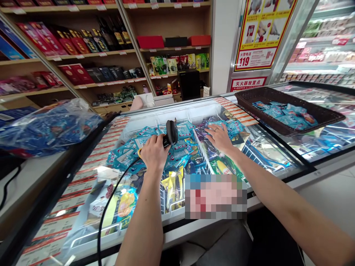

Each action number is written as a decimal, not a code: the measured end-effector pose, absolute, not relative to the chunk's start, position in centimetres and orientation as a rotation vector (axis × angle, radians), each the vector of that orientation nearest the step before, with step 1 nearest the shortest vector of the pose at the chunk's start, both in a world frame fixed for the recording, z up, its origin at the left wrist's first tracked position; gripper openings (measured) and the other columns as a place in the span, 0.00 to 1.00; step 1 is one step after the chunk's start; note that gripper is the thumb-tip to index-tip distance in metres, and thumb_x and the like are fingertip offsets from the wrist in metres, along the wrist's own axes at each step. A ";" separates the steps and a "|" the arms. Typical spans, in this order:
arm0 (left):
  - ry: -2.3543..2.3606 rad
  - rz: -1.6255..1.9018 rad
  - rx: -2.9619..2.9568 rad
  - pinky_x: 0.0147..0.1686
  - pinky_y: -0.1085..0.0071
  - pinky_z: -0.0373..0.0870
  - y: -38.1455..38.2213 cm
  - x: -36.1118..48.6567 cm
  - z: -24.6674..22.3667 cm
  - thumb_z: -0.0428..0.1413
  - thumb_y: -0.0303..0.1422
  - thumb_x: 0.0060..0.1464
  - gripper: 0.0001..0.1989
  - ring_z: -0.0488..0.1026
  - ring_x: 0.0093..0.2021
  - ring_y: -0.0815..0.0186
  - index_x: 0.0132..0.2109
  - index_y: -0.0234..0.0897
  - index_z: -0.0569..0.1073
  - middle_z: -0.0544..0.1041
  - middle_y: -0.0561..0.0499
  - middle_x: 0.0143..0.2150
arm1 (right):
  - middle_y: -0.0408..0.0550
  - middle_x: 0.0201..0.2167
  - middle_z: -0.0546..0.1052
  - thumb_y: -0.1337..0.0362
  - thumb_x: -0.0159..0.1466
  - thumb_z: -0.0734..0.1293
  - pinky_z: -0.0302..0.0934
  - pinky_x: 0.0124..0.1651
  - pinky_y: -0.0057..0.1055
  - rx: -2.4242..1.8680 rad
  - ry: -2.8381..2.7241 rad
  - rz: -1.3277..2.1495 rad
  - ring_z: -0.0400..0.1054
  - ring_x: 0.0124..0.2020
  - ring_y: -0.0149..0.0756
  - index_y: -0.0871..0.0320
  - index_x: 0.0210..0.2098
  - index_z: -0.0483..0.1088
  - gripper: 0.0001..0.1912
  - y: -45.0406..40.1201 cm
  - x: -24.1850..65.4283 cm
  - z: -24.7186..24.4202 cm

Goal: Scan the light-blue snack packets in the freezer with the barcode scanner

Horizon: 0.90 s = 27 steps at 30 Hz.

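My left hand (153,151) is wrapped round the handle of a black barcode scanner (172,132), its head tilted up over the chest freezer. A black cable (111,199) runs from the scanner down to the front. Beneath it lie many blue ice-cream packets (124,157). My right hand (219,136) is open, with its fingers spread and a ring on one of them. It is over dark purple packets (210,149) and next to more blue packets (234,127); whether it touches any I cannot tell.
White wire dividers (202,149) split the freezer, with yellow packs (173,186) at the front. A brown basket (291,94) of blue packets rests on the right glass. A plastic bag (52,123) of blue packets lies on the left. Stocked shelves (97,55) stand behind.
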State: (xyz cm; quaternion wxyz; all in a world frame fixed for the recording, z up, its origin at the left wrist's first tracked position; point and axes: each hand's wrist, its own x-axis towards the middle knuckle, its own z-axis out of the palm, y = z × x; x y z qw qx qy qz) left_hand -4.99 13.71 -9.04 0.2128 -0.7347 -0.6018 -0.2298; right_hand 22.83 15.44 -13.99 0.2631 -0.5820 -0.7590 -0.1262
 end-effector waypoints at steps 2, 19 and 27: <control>-1.678 -0.650 -2.019 0.38 0.62 0.62 13.7 -5.2 -9.1 0.52 0.40 0.52 0.19 0.69 0.44 0.53 0.50 0.40 0.68 0.73 0.43 0.42 | 0.49 0.56 0.67 0.56 0.67 0.53 0.39 0.62 0.47 -1.509 -2.111 -0.251 0.55 0.58 0.42 0.55 0.55 0.64 0.21 15.8 21.7 -14.0; -1.749 -0.569 -1.954 0.40 0.63 0.62 13.3 -5.3 -9.0 0.54 0.39 0.51 0.19 0.69 0.44 0.54 0.50 0.39 0.68 0.72 0.43 0.43 | 0.53 0.65 0.50 0.38 0.61 0.47 0.41 0.61 0.53 -1.647 -2.253 0.126 0.42 0.65 0.52 0.50 0.65 0.44 0.39 23.5 14.0 -13.4; -1.740 -0.518 -1.991 0.39 0.63 0.62 13.4 -5.5 -9.1 0.54 0.40 0.51 0.21 0.68 0.44 0.54 0.51 0.40 0.67 0.72 0.44 0.43 | 0.55 0.62 0.57 0.35 0.58 0.50 0.46 0.58 0.52 -1.577 -2.329 0.008 0.51 0.61 0.53 0.48 0.63 0.51 0.40 20.8 15.6 -13.4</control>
